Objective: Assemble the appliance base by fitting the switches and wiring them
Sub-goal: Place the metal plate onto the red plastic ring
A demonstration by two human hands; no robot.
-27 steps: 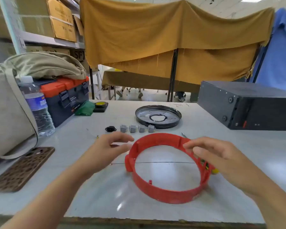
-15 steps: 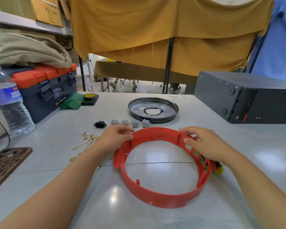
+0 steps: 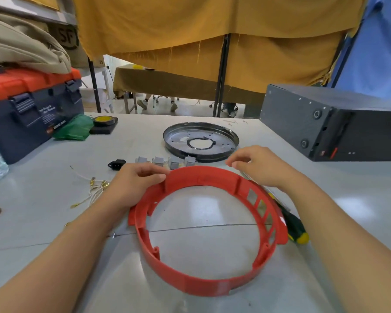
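Red base ring (image 3: 203, 283) is laid flat on the grey table (image 3: 54, 222), right in front of the person, with a row of rectangular cutouts seen along its right wall. The ring's far left rim is gripped by the left hand (image 3: 133, 186), thumb on the top edge and fingers curled over the outside. The right hand (image 3: 262, 166) is held just over the ring's far right rim, fingers loosely curled with nothing in them; whether the rim is actually touched can't be told.

Just beyond the ring, four small grey switches (image 3: 165, 161) are lined up in a row, and a black power socket (image 3: 116, 164) is set at the left end of that row. Further back behind the switches a round dark metal plate (image 3: 200, 141) with a hole in its middle is parked. Left of the ring, mostly behind the left hand, a bunch of pale wires with brass terminals (image 3: 95, 188) is scattered. A screwdriver with a green and yellow handle (image 3: 296, 229) is tucked right against the ring's right side.

Way off to the ring's far left a toolbox with an orange lid (image 3: 32, 105) is sat, and off to the far right a big black box (image 3: 339, 123).
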